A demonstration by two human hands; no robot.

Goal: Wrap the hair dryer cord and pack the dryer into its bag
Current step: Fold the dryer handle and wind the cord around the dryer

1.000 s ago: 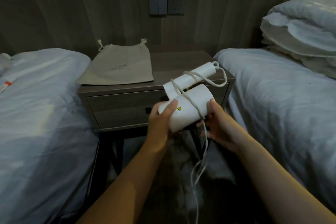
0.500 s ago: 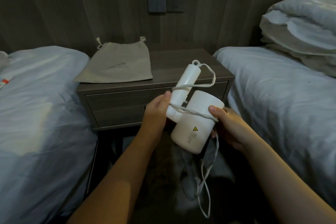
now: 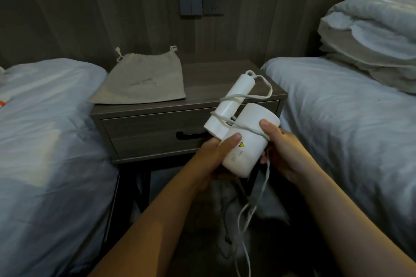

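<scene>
I hold a white hair dryer in front of the nightstand, its folded handle pointing up and away. My left hand grips the barrel from the left, thumb on top near a yellow warning sticker. My right hand pinches the white cord against the barrel's right side. The cord loops around the handle and across the barrel, and its loose end hangs down toward the floor. A beige drawstring bag lies flat on the nightstand, apart from both hands.
The dark wooden nightstand with one drawer stands between two beds with pale sheets. Pillows are stacked at the upper right. A switch and a wall socket sit on the panelled wall behind.
The dryer has been turned in my hands and another length of cord now crosses the barrel. My left thumb has shifted onto the barrel's top. The hanging cord end is shorter.
</scene>
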